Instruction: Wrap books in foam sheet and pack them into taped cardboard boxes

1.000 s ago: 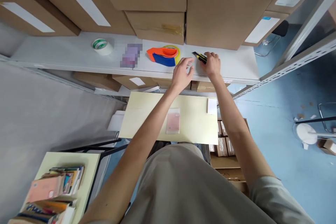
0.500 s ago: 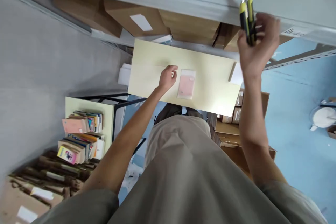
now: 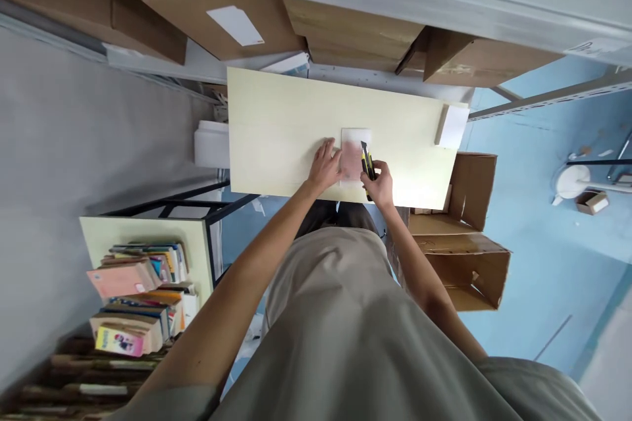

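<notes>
A flat, pink rectangular packet in a clear, whitish wrapper point(image 3: 352, 156) lies face up near the front edge of the pale yellow tabletop. A slim yellow-and-black utility knife point(image 3: 367, 163) is held just above the packet's right edge, lengthwise along it, tip pointing away from the person.

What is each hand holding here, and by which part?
The right hand grips a yellow-and-black utility knife by its rear handle. The left hand holds nothing, resting at the pink packet's left edge.
</notes>
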`<state>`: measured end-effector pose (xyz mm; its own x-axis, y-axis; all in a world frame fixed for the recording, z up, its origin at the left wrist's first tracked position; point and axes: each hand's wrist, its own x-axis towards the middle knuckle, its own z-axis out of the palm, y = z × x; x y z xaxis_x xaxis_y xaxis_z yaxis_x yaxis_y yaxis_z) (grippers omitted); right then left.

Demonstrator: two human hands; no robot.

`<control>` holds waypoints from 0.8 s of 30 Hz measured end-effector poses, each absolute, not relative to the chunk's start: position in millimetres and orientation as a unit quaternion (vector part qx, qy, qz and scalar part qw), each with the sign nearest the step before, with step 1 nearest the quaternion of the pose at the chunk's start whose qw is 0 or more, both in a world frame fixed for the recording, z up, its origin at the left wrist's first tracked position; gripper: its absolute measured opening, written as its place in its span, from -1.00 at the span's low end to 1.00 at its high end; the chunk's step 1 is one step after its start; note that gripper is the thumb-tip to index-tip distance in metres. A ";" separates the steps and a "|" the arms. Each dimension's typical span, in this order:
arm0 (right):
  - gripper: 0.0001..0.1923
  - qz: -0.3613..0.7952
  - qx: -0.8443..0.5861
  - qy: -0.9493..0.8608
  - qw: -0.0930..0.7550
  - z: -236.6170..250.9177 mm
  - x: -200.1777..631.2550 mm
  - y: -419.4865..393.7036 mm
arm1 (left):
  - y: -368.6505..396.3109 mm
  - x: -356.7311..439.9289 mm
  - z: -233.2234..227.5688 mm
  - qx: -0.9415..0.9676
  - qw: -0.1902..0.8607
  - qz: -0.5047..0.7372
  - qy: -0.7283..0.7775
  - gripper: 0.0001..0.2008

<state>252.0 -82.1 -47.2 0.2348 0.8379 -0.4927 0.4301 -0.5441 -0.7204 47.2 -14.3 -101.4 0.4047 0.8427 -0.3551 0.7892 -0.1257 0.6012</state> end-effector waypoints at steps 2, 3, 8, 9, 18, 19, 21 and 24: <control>-0.47 0.455 -0.753 -0.419 0.222 -54.9 238.0 -79.4 | -13.3 44.2 -102.6 0.763 0.371 0.030 0.529 -0.41; -0.45 0.448 -0.754 -0.429 0.218 -58.9 231.6 -75.9 | -12.3 40.7 -102.6 0.770 0.366 0.026 0.521 -0.42; -0.32 0.364 -0.740 -0.545 0.151 -69.0 202.8 -46.8 | 3.2 13.1 -101.6 0.797 0.326 -0.002 0.509 -0.43; -0.29 0.353 -0.734 -0.565 0.132 -68.1 197.7 -40.5 | 8.0 8.0 -101.5 0.801 0.320 -0.007 0.505 -0.41; -0.16 0.334 -0.737 -0.585 -0.053 -55.6 166.4 -9.7 | 34.9 -3.8 -96.1 0.845 0.308 -0.081 0.431 -0.23; -0.16 0.333 -0.739 -0.582 -0.058 -55.3 165.2 -8.7 | 36.0 -3.3 -95.0 0.845 0.306 -0.085 0.430 -0.22; -0.16 0.330 -0.742 -0.580 -0.066 -54.8 163.8 -7.1 | 38.3 -2.8 -93.0 0.846 0.304 -0.092 0.428 -0.19; -0.16 0.325 -0.741 -0.582 -0.075 -54.1 163.6 -4.8 | 41.3 -2.8 -91.5 0.849 0.302 -0.096 0.423 -0.16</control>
<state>163.6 -4.8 -54.1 0.1103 0.8140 -0.5702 0.9121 -0.3109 -0.2673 -2.8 41.3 -91.5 0.6240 0.6598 -0.4188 0.7760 -0.4601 0.4314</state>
